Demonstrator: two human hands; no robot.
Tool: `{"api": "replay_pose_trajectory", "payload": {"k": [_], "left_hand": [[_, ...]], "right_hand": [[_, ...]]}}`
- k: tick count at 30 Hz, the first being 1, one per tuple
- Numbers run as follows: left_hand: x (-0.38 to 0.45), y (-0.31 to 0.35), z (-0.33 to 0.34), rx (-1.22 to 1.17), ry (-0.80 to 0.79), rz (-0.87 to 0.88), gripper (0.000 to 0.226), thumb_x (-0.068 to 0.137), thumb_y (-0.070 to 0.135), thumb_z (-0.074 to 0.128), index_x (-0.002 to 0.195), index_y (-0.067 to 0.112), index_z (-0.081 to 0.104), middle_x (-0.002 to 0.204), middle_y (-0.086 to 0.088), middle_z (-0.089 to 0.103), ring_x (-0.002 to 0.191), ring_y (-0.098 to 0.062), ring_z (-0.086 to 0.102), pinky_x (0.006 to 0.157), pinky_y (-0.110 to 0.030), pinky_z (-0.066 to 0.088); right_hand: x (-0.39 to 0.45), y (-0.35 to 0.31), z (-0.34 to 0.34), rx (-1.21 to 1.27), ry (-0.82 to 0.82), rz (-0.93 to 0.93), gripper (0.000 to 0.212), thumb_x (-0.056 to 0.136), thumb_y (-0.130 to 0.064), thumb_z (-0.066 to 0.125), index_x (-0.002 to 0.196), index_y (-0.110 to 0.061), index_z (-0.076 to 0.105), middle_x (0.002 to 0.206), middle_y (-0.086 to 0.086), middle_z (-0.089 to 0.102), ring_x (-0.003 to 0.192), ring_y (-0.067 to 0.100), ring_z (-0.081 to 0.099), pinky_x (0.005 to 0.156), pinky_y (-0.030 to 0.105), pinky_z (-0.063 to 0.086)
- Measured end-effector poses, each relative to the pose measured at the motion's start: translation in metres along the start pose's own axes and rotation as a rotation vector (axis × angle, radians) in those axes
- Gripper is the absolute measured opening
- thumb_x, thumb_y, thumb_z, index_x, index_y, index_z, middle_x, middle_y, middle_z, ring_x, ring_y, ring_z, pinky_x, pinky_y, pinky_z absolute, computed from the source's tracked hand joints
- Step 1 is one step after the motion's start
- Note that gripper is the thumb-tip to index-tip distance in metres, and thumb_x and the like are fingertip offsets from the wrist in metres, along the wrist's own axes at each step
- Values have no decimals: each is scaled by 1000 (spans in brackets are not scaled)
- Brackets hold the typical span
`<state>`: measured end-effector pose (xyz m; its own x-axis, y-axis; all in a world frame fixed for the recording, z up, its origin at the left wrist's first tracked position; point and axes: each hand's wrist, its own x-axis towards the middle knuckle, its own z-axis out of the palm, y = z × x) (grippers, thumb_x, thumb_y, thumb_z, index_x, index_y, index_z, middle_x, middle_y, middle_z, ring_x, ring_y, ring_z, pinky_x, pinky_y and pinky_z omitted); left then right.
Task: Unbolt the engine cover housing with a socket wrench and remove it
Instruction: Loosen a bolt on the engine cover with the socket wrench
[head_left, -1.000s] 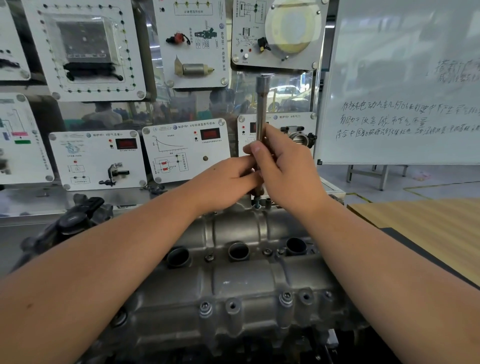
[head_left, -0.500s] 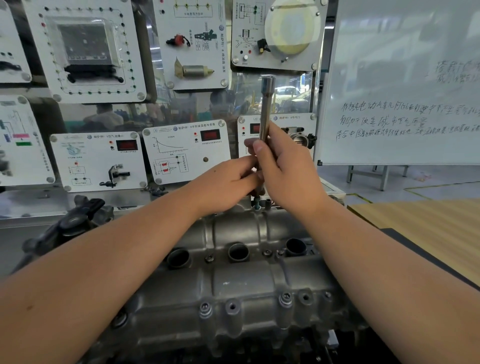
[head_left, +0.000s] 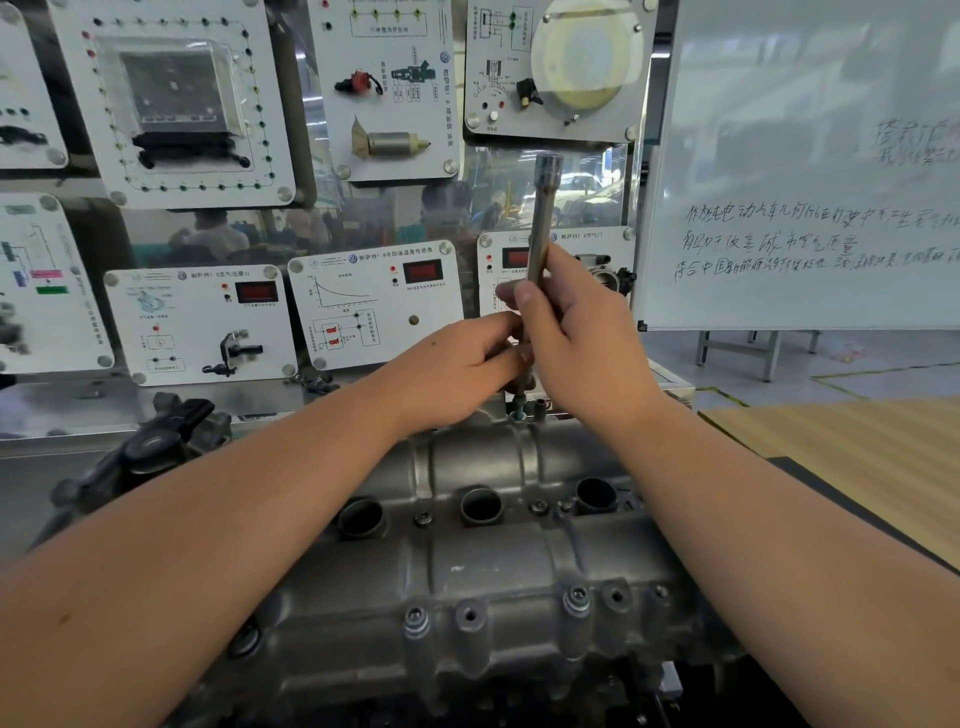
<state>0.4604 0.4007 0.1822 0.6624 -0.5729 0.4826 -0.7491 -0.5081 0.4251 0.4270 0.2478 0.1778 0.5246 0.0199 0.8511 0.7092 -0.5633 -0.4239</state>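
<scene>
Matt cast-metal engine cover housing (head_left: 483, 566), seemingly polished steel socket wrench (head_left: 540, 223)

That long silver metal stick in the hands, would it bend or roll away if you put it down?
The extension bar looks like solid steel, so it probably stays stiff and feels heavy for its width. Its round, smooth shaft would likely roll on the sloping engine cover. The right hand and left hand both grip it, which steadies it.

grey engine cover housing (head_left: 498, 571), upright socket wrench (head_left: 540, 218)

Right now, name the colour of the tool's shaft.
Shiny silver-grey metal shaft, clearest in the head view.
</scene>
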Motion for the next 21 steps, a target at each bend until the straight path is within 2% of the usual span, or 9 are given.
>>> {"api": "replay_pose_trajectory", "payload": {"k": [2,4,6,9,11,13,15,19,21], "left_hand": [[1,1,-1,13,-10,-3,17,105,32,51,112,21,62,85,-1,70,63,-6,60,64,-35,52],[1,1,-2,-18,-18,11,16,104,32,54,117,26,61,97,3,72,82,-5,68,78,-37,57],[0,3,-2,-48,-18,21,18,103,33,56,120,34,59,104,4,73,96,-12,70,89,-42,57],[-2,5,-2,-37,-11,28,11,102,35,57,105,46,58,98,3,73,91,-16,70,87,-47,56],[-2,5,-1,-11,-17,5,9,104,37,52,105,36,61,93,-1,72,84,-21,68,83,-51,54],[-2,5,0,1,-31,-19,16,106,36,50,110,27,62,96,-6,72,88,-26,68,85,-53,53],[-2,5,-1,4,-33,-30,20,105,34,52,114,22,64,98,-6,73,92,-27,69,87,-54,53],[-1,5,-3,-16,-36,-8,22,103,34,57,120,24,64,103,2,74,96,-16,71,90,-48,55],[-1,5,-2,-19,-40,-1,22,101,36,59,118,21,64,103,-4,74,96,-23,71,90,-50,55]], "right_hand": [[-1,-2,1,36,-4,33,39,103,-20,49,142,-17,44,99,-14,71,85,-1,67,75,22,56],[-2,-3,1,57,6,33,54,101,-22,56,151,-18,35,100,-19,67,92,-9,64,79,8,50],[-2,-4,0,49,39,9,55,97,-22,64,147,-19,43,104,-20,65,99,-6,64,86,11,50],[-1,-6,0,12,89,-58,42,95,-16,64,136,-15,56,100,-20,65,97,-3,63,90,20,52],[-2,-6,-1,5,71,-45,36,98,-15,59,134,-11,58,98,-11,70,92,4,66,84,30,55],[-2,-5,-1,21,63,-9,35,100,-15,55,134,-10,55,97,-6,72,91,9,69,78,38,58],[-2,-5,-1,37,60,8,34,100,-14,53,134,-12,53,99,-11,70,94,5,70,80,37,59],[-1,-7,-1,44,64,-10,31,98,-17,61,128,-14,59,94,-19,67,91,2,67,84,27,56],[0,-6,-1,25,75,-31,29,96,-18,64,124,-14,63,91,-19,66,90,3,66,83,24,54]]}}
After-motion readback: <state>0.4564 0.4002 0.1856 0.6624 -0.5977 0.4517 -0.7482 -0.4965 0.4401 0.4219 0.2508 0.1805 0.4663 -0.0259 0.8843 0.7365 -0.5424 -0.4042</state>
